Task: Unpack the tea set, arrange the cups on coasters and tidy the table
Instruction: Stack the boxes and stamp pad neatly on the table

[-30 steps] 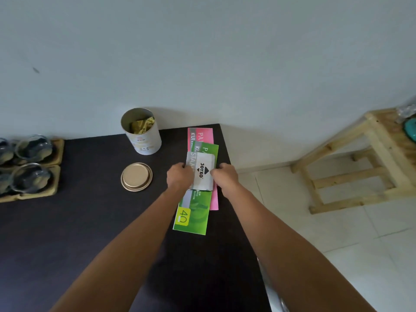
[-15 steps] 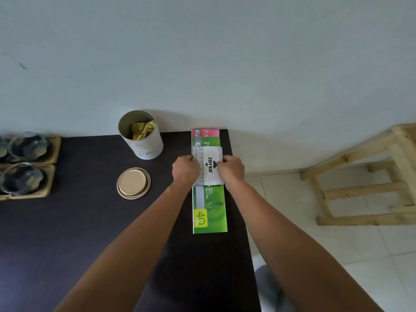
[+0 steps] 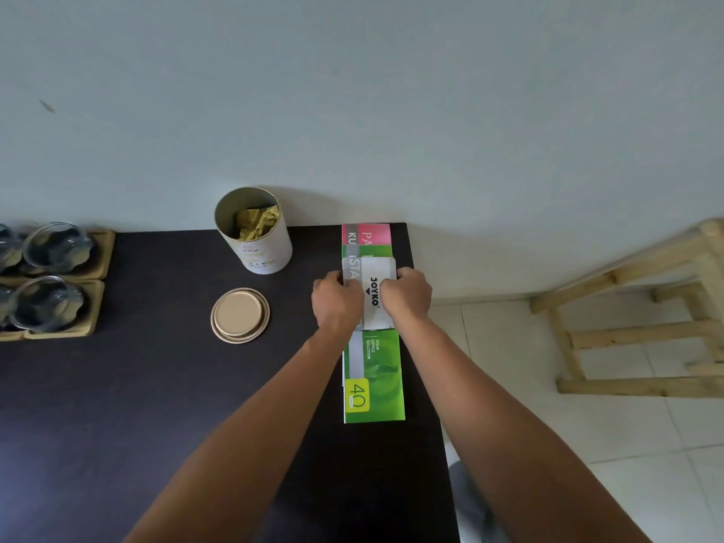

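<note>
**Both hands on a white Joyko pack at the right end of the dark table**

At the far left edge, clear glass cups [image 3: 55,244] sit on wooden coasters [image 3: 100,248], one pair behind and another cup [image 3: 47,303] on the nearer coaster [image 3: 88,311], all hard against the left border so part of them is cut off. The dark table [image 3: 137,405] runs from there toward the right.

Near the back wall stands an open cylindrical tin [image 3: 256,233], upright, with crumpled gold-coloured paper [image 3: 256,223] inside. Its round gold lid [image 3: 240,315] lies flat on the table in front of the tin, apart from it.

Further right, along the table's right edge, is a stack of stationery packs: a pink pack [image 3: 368,233] at the back, a long green pack [image 3: 378,378] lying over it and reaching toward the person, marked "40" on a yellow patch. On top of the green one sits a small white pack [image 3: 374,291] printed "JOYKO".

The left hand [image 3: 337,303] grips the white pack's left side, fingers curled over onto its top. The right hand [image 3: 407,297] grips the opposite side the same way, so the pack is clamped between both hands, knuckles up. Both bare forearms reach in from the bottom.

Beyond the table's right edge are pale floor tiles [image 3: 548,444] and a light wooden stool frame [image 3: 634,307] near the wall.
</note>
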